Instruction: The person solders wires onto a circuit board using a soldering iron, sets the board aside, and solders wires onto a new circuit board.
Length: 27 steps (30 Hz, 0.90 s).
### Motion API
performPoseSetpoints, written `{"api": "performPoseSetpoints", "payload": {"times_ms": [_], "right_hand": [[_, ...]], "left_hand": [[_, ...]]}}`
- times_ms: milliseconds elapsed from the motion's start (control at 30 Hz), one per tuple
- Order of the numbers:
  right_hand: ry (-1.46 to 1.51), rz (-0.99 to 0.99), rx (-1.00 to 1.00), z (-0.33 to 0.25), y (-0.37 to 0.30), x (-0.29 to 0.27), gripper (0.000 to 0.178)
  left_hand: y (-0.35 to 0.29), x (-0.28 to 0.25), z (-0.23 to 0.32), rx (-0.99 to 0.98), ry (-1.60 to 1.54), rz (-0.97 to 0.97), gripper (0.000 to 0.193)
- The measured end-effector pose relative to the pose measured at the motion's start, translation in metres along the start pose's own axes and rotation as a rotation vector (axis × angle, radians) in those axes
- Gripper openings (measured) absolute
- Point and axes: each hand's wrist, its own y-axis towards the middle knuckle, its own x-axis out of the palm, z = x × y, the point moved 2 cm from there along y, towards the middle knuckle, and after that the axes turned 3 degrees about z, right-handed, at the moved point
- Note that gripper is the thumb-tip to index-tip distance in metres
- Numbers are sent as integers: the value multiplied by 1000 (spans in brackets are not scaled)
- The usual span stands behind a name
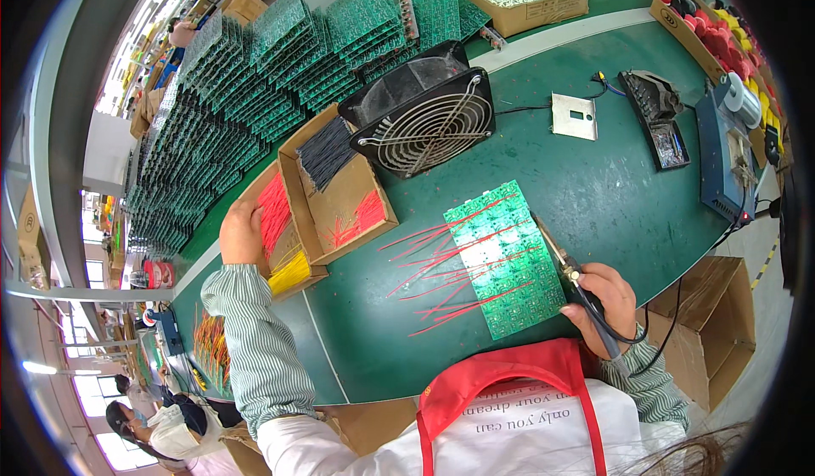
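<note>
My right hand (604, 305) is wrapped round a soldering iron (581, 288), a dark cable trailing from its handle. The iron's thin tip points up along the right edge of a green circuit board panel (509, 277) lying on the mat. Several red wires (431, 252) run across the panel and stick out past its left edge. Over at the left, my left hand (243, 232) has its fingers curled together against the bundle of red wires (273, 213) in a cardboard box. Whether it pinches a wire is hidden.
Beside my left hand, cardboard trays (386, 219) hold dark, red and yellow wires. A black fan (424, 120) stands behind the panel. Stacked circuit boards (289, 39) fill the far left. A blue soldering station (722, 158) with a solder spool sits right. An open carton (722, 323) stands below the table edge.
</note>
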Motion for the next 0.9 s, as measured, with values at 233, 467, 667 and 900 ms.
{"api": "performPoseSetpoints", "payload": {"times_ms": [233, 467, 667, 900], "right_hand": [[-6, 33, 25, 2, -4, -14, 46], [161, 72, 45, -2, 4, -23, 38], [192, 80, 133, 0, -1, -36, 30], [145, 66, 176, 7, -5, -55, 25]], "left_hand": [[-13, 13, 23, 155, 718, -445, 11], [-39, 39, -3, 133, 773, -480, 14], [-26, -35, 105, 27, -97, -56, 10], [-67, -32, 295, 234, -663, -359, 7]]}}
